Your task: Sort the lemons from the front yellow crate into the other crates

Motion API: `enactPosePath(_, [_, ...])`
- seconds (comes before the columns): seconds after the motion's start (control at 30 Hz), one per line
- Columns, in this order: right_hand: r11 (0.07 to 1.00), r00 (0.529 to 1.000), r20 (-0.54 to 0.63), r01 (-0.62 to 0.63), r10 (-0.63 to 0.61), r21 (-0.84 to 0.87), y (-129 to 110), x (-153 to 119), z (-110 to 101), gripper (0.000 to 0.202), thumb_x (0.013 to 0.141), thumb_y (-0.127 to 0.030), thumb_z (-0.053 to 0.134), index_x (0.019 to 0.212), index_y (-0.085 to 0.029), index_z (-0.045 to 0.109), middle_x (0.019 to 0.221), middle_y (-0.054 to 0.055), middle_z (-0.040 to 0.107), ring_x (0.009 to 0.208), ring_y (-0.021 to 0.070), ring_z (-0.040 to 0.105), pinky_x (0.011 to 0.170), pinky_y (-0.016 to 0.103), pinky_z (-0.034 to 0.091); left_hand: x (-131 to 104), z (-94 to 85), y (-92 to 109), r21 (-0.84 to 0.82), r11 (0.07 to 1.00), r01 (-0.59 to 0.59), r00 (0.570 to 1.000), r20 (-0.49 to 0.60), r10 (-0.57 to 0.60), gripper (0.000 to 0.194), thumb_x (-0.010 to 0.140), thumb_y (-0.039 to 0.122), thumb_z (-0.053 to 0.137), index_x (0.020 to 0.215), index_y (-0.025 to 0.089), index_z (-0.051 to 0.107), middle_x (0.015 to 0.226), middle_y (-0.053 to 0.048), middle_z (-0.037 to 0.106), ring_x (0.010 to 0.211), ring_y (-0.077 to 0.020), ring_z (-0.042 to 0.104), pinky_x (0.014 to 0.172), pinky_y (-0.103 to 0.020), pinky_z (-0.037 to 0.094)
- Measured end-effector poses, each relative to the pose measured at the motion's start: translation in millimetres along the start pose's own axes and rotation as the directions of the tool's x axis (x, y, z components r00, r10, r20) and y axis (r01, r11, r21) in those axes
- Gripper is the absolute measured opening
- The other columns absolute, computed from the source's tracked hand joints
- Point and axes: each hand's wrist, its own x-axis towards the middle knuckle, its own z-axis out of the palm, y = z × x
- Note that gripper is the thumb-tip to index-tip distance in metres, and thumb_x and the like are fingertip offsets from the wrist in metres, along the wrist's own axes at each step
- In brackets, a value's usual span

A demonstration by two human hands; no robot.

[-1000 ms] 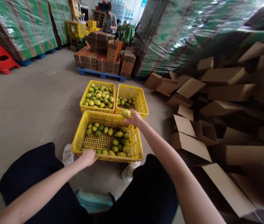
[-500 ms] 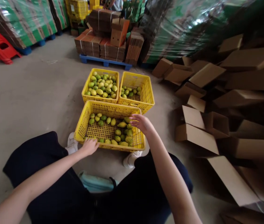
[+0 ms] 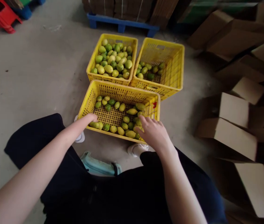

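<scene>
The left hand (image 3: 91,118) reached over the front-left part of the near yellow crate (image 3: 124,87), beside the yellow-green fruit (image 3: 94,125); its finger opening could not be determined. The right hand (image 3: 154,130), fingers parted, was above the fruit along the crate's right side, where sound handling required light fingertip contact around one piece, clear of its neighbours.
</scene>
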Motion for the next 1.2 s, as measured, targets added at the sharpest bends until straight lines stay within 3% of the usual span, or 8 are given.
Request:
enactPosePath(0.07, [0.981, 0.979, 0.189, -0.034, 0.071, -0.189, 2, -4, 10, 0.031, 0.073, -0.018, 0.076, 0.104, -0.020, 0.072, 0.095, 0.016, 0.073, 0.096, 0.0397, 0.068, 0.088, 0.054, 0.047, 20, 7.5, 0, 0.142, 0.989, 0.038, 0.997, 0.061, -0.047, 0.038, 0.096, 0.039, 0.063, 0.126, 0.016, 0.061, 0.126, -0.009, 0.064, 0.107, -0.0245, 0.065, 0.090, -0.045, 0.058])
enactPosePath(0.2, [0.946, 0.853, 0.504, 0.044, 0.132, -0.322, -4, -6, 27, 0.042, 0.087, -0.027, 0.067, 0.128, -0.016, 0.066, 0.113, 0.024, 0.072, 0.104, 0.0423, 0.069, 0.086, 0.051, 0.051, 60, 26.3, 11, 0.366, 0.931, -0.011, 0.987, 0.151, -0.047, 0.031, 0.091, 0.017, 0.066, 0.120, 0.008, 0.064, 0.131, -0.018, 0.060, 0.123, -0.0290, 0.056, 0.105, -0.046, 0.047])
enactPosePath(0.33, [0.920, 0.834, 0.547, 0.161, 0.067, -0.358, -11, 0, 32, 0.054, 0.094, -0.027, 0.060, 0.145, -0.013, 0.053, 0.131, 0.023, 0.066, 0.116, 0.0393, 0.065, 0.096, 0.049, 0.050, 99, 40.5, 21, 0.455, 0.883, -0.120, 0.978, 0.205, 0.027, 0.043, 0.084, -0.001, 0.061, 0.124, 0.014, 0.064, 0.147, -0.019, 0.049, 0.138, -0.0337, 0.042, 0.111, -0.047, 0.037])
enactPosePath(0.6, [0.854, 0.816, 0.562, 0.193, 0.133, -0.483, -14, 7, 35, 0.055, 0.096, -0.025, 0.059, 0.147, -0.009, 0.051, 0.135, 0.024, 0.064, 0.116, 0.0355, 0.067, 0.098, 0.047, 0.054, 138, 49.4, 15, 0.462, 0.866, -0.191, 0.953, 0.300, 0.050, 0.044, 0.089, 0.001, 0.048, 0.118, 0.026, 0.070, 0.146, -0.011, 0.052, 0.144, -0.0371, 0.030, 0.116, -0.057, 0.017])
enactPosePath(0.83, [0.848, 0.836, 0.548, 0.277, 0.019, -0.452, -15, -8, 32, 0.053, 0.094, -0.029, 0.063, 0.144, -0.015, 0.055, 0.136, 0.021, 0.065, 0.118, 0.0342, 0.068, 0.098, 0.046, 0.055, 97, 45.6, 24, 0.396, 0.913, -0.096, 0.950, 0.310, -0.034, 0.046, 0.072, 0.005, 0.076, 0.115, 0.015, 0.068, 0.135, -0.020, 0.059, 0.128, -0.0383, 0.049, 0.111, -0.056, 0.029])
enactPosePath(1.0, [0.858, 0.872, 0.487, 0.213, 0.048, -0.467, -23, -15, 10, 0.057, 0.096, -0.029, 0.059, 0.149, -0.013, 0.049, 0.137, 0.021, 0.064, 0.117, 0.0349, 0.067, 0.098, 0.046, 0.054, 46, 0.8, 63, -0.185, 0.979, 0.082, 0.952, 0.306, -0.022, 0.040, 0.063, 0.017, 0.084, 0.099, 0.008, 0.068, 0.111, -0.009, 0.066, 0.115, -0.0263, 0.060, 0.099, -0.032, 0.043])
enactPosePath(1.1, [0.862, 0.870, 0.489, 0.200, 0.063, -0.466, -29, -9, 6, 0.057, 0.098, -0.029, 0.056, 0.151, -0.010, 0.046, 0.139, 0.022, 0.062, 0.122, 0.0360, 0.064, 0.102, 0.047, 0.051, 9, -30.4, 102, -0.532, 0.826, 0.186, 0.941, 0.337, 0.005, 0.050, 0.058, 0.013, 0.086, 0.105, 0.016, 0.068, 0.106, -0.007, 0.069, 0.108, -0.0258, 0.063, 0.093, -0.033, 0.048])
enactPosePath(1.2, [0.877, 0.833, 0.543, 0.180, 0.105, -0.445, -25, -2, 8, 0.058, 0.099, -0.033, 0.052, 0.152, -0.010, 0.044, 0.140, 0.022, 0.061, 0.124, 0.0360, 0.063, 0.103, 0.048, 0.049, -32, -59.1, 141, -0.829, 0.419, 0.369, 0.876, 0.461, 0.141, 0.037, 0.073, 0.021, 0.076, 0.108, 0.018, 0.066, 0.103, -0.009, 0.071, 0.097, -0.0235, 0.067, 0.085, -0.036, 0.053])
